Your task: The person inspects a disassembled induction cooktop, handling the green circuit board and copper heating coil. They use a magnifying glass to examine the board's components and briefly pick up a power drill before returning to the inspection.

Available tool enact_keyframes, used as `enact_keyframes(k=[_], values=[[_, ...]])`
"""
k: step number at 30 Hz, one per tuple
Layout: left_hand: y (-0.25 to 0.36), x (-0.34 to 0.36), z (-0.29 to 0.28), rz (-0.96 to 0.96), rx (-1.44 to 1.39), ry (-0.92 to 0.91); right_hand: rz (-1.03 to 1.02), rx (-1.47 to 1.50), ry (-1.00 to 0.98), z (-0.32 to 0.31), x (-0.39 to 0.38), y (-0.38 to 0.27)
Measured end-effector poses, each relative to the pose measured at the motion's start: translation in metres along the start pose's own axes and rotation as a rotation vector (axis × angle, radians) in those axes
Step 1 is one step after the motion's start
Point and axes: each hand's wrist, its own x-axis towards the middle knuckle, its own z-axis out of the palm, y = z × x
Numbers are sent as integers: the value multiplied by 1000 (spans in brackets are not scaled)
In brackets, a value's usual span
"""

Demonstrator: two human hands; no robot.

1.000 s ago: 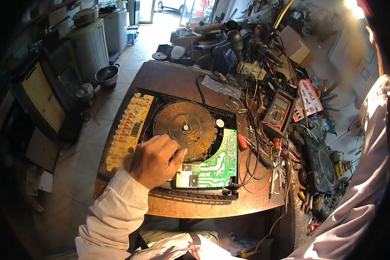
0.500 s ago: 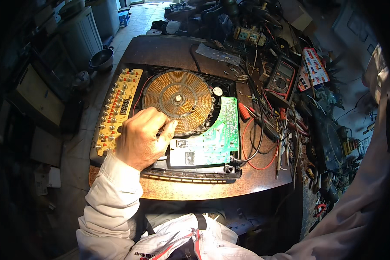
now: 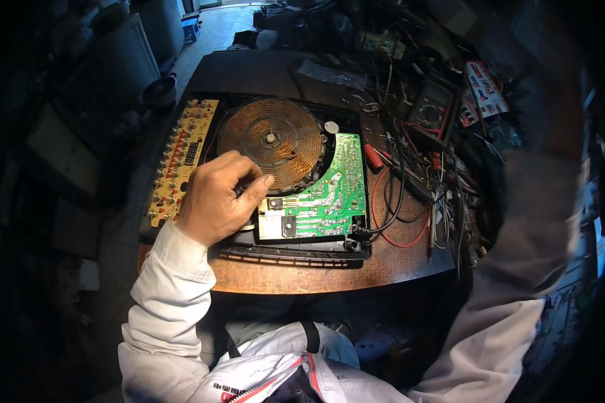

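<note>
An opened induction cooker point(image 3: 296, 252) lies on a round wooden table point(image 3: 329, 272). Inside it are a copper coil point(image 3: 272, 138), a green circuit board point(image 3: 326, 195) and, at the left, a yellow control board point(image 3: 175, 164). My left hand point(image 3: 215, 198) rests curled on the cooker at the coil's lower left edge, fingertips pinched close to the green board's corner; whether it grips anything small is hidden. My right sleeve point(image 3: 517, 269) runs up the right side, and the right hand itself is out of sight.
Red and black wires point(image 3: 400, 201) loop off the board's right side. A multimeter point(image 3: 431, 111) and tangled leads and tools crowd the table's right rim. A clear plastic bag point(image 3: 333, 72) lies at the back. Boxes and a dark bowl point(image 3: 160, 91) stand on the floor to the left.
The view has tilted down and nearer. My left hand stays at the coil's lower left edge, with the fingers shifted slightly toward the green board.
</note>
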Motion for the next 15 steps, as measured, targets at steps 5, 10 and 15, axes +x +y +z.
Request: enact_keyframes(k=[5, 10, 15], values=[[1, 2, 0, -34, -92, -213, 772, 427, -207, 19, -154, -45], [12, 8, -8, -24, -20, -407, 1073, 526, -346, 31, -236, -42], [12, 7, -12, -17, 36, -477, 1096, 557, -595, 26, -260, -51]])
